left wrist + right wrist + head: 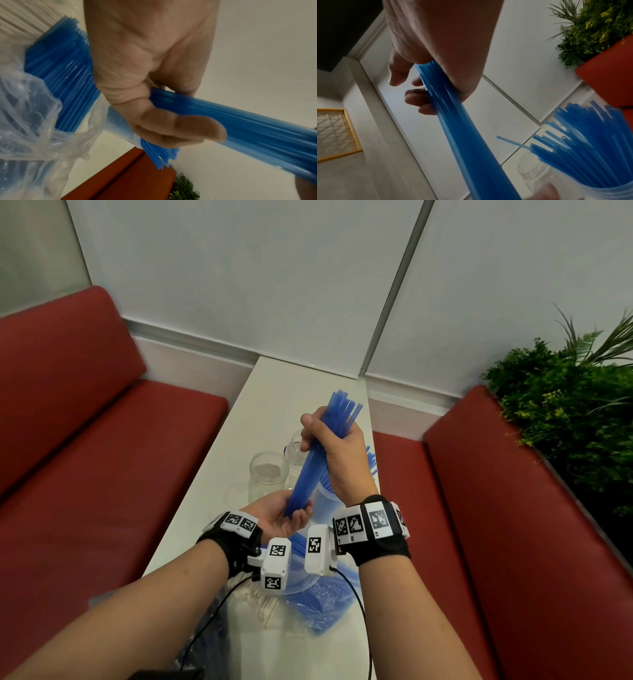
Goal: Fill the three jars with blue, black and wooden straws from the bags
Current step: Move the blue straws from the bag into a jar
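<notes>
Above the white table (274,392), my right hand (332,446) grips a bundle of blue straws (306,474) near its upper part; the wrist view shows the fingers (419,100) wrapped round the bundle (462,128). My left hand (291,517), palm up, holds the bundle's lower end, thumb (180,125) over the straws (257,128). An empty clear jar (269,474) stands left of the bundle, and a second jar (294,448) is partly hidden behind my right hand. A third jar (616,192) holds blue straws (599,148) and sits mostly behind my right hand.
Near the table's front edge lie an open clear bag of blue straws (318,601), a bag of wooden straws (255,599) and a dark bag (209,625). Red benches (85,457) flank the narrow table. A green plant (565,405) stands at the right.
</notes>
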Available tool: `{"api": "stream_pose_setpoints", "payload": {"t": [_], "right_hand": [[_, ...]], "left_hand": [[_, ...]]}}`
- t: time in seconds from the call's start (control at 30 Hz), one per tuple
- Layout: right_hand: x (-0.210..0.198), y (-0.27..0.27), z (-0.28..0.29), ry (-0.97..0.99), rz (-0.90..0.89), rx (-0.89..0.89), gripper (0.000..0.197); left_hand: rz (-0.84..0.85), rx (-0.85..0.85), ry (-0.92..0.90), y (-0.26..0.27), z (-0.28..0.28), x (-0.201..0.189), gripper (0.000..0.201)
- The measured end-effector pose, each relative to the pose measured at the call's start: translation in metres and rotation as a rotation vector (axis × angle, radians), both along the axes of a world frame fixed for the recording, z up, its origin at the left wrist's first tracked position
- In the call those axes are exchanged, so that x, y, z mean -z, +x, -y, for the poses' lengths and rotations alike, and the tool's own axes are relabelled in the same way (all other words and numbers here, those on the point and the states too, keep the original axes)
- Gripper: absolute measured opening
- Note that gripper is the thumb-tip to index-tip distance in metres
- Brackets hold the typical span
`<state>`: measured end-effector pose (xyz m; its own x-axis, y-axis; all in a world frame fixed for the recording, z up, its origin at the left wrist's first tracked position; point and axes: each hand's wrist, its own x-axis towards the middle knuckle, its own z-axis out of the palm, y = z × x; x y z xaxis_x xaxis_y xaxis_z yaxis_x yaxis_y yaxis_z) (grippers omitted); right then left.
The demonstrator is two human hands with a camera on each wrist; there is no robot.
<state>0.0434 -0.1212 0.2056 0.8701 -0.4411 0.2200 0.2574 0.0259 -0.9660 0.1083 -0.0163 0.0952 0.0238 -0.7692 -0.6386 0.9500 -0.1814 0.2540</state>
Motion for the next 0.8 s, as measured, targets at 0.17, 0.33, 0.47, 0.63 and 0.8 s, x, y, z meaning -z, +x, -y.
{"api": "stream_pose_setpoints", "payload": {"t": [0.17,0.33,0.47,0.63,0.8], "right_hand": [[0.007,0.006,0.006,-0.004,-0.131,-0.037,0.028],[-0.037,0.027,0.050,-0.097,-0.036,0.177,0.029],[-0.063,0.041,0.091,-0.192,0.105,0.372,0.036],[-0.001,0.049,0.108,-0.198,-0.088,0.479,0.035],[0.081,0.044,0.111,-0.095,-0.339,0.507,0.030]], "left_hand": [[0.029,-0.108,0.027,0.000,0.001,0.016,0.022],[0.281,-0.229,0.137,0.006,0.002,0.028,0.029],[0.688,-0.104,0.295,0.019,0.006,0.029,0.023],[1.385,0.426,0.415,0.017,0.011,0.040,0.019],[1.790,0.959,0.393,-0.002,0.013,0.067,0.039]]}}
